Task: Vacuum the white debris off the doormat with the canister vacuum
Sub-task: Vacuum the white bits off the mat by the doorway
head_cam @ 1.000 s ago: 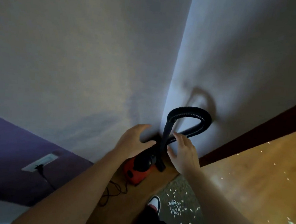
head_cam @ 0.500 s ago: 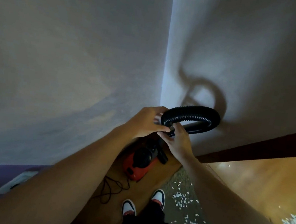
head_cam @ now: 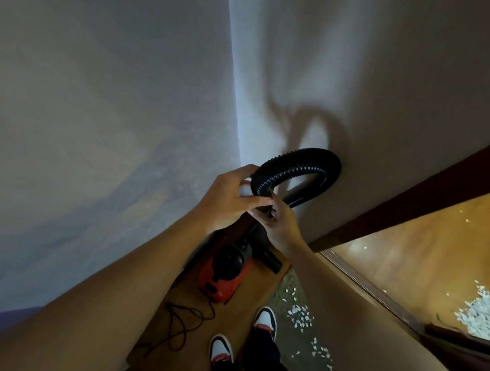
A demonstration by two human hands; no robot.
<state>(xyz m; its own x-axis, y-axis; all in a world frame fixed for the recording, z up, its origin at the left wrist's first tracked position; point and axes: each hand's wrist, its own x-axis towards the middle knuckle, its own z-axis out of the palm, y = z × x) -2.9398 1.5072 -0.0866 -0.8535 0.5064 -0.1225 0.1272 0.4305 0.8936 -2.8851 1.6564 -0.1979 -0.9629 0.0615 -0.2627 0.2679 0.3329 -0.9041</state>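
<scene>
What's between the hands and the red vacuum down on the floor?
In the head view, the black hose runs down from the left hand and right hand to the red canister vacuum.

My left hand [head_cam: 230, 197] and right hand [head_cam: 278, 226] gripped the black hose [head_cam: 300, 162] above the red vacuum [head_cam: 224, 274] on the floor [head_cam: 248, 297].

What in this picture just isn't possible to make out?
All in the head view:
- Where the left hand and right hand grip the hose: covered by their fingers.
- Canister vacuum: its controls are too dark and small to read.
- Cord: its end runs under the left forearm, so plugged in or not is unknown.
- Doormat: partly covered by the right forearm, cut off by the bottom edge.
</scene>
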